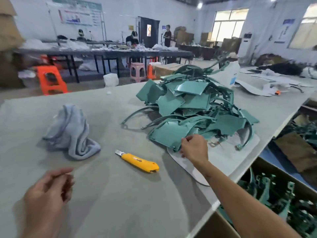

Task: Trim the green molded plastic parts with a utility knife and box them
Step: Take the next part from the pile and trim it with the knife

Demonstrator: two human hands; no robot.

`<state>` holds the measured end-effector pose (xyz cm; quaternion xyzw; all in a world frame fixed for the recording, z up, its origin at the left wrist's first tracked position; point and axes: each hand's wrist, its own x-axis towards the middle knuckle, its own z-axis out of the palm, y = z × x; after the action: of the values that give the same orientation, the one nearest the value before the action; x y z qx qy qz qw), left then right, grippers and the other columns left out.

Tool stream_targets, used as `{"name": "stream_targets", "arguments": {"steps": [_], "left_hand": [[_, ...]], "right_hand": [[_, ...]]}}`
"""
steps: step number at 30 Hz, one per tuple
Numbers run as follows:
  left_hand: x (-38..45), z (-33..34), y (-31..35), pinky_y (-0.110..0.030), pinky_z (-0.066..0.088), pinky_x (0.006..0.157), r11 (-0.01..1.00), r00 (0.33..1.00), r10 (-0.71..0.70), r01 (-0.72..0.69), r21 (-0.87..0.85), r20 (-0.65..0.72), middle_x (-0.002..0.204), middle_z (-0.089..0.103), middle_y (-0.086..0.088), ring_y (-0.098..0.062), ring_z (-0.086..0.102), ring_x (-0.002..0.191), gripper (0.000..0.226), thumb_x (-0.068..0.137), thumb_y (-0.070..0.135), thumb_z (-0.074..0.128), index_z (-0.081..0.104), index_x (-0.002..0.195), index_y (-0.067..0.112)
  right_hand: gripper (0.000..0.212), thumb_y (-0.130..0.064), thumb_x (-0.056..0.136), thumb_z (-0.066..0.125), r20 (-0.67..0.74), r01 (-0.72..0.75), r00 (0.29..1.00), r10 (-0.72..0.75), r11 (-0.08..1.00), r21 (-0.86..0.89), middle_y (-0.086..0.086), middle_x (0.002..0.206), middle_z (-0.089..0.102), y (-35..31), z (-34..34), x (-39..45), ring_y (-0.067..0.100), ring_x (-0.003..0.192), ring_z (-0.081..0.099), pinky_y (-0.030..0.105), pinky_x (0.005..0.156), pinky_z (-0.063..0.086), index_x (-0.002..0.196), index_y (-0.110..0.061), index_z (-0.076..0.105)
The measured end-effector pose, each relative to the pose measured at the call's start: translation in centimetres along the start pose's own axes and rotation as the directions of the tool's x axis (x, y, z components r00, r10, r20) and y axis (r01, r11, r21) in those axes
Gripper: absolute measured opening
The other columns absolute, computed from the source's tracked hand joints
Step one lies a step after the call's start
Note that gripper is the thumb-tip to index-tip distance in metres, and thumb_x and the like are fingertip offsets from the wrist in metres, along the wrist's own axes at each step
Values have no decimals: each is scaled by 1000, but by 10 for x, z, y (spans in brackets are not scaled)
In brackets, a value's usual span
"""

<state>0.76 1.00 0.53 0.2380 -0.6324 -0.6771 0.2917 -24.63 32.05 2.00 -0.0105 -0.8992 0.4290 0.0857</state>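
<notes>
While right hand pinches pile's near edge, knife lies apart.

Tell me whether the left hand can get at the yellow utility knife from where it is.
Probably yes. The left hand is empty and open, and only bare table lies between it and the utility knife. The grey cloth sits off to the side.

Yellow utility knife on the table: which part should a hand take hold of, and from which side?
Grip the yellow body of the utility knife, not the bare blade sticking out at its far-left end. It lies flat on the table, with the handle's rear end pointing near-right. Coming from above and closing across the middle of the handle looks safest. Both the left hand and right hand are clear of it.
</notes>
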Motion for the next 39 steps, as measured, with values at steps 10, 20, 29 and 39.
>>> {"name": "stream_targets", "arguments": {"steps": [10, 20, 29, 39], "left_hand": [[7, 22, -15, -19, 29, 40, 956, 974, 214, -224, 188, 72, 61, 63, -5, -14, 39, 40, 23, 78, 22, 56, 73, 84, 35], [-7, 32, 0, -22, 54, 58, 889, 895, 344, -408, 210, 283, 110, 73, 12, -11, 71, 95, 41, 78, 20, 70, 67, 116, 35], [-7, 23, 1, -24, 58, 75, 952, 952, 307, -307, 12, 14, 99, 77, 2, -12, 74, 90, 27, 83, 17, 65, 69, 106, 31], [10, 15, 12, -30, 61, 61, 900, 942, -5, -142, -412, -335, 84, 74, 1, -16, 72, 70, 21, 95, -12, 57, 65, 99, 7]], "right_hand": [[28, -15, 85, 74, -74, -191, 978, 197, 978, 78, 5, 54, 62, -50, 15, 17, 21, 49, 54, 32, 51, 45, 62, -4, 64], [19, -28, 76, 68, -251, 598, 678, -691, 717, -359, 6, 48, 55, -147, 12, -83, 33, 42, 53, 31, 45, 45, 68, -14, 57], [26, -47, 94, 59, 207, 825, 520, -829, 550, 128, -4, 74, 68, -167, 98, -185, 20, 67, 64, 35, 56, 48, 85, -22, 61], [47, -46, 99, 50, 384, 562, 827, -411, 635, -531, -6, 137, 47, -83, 86, -131, 22, 131, 44, 37, 104, 38, 145, -34, 45]]}}
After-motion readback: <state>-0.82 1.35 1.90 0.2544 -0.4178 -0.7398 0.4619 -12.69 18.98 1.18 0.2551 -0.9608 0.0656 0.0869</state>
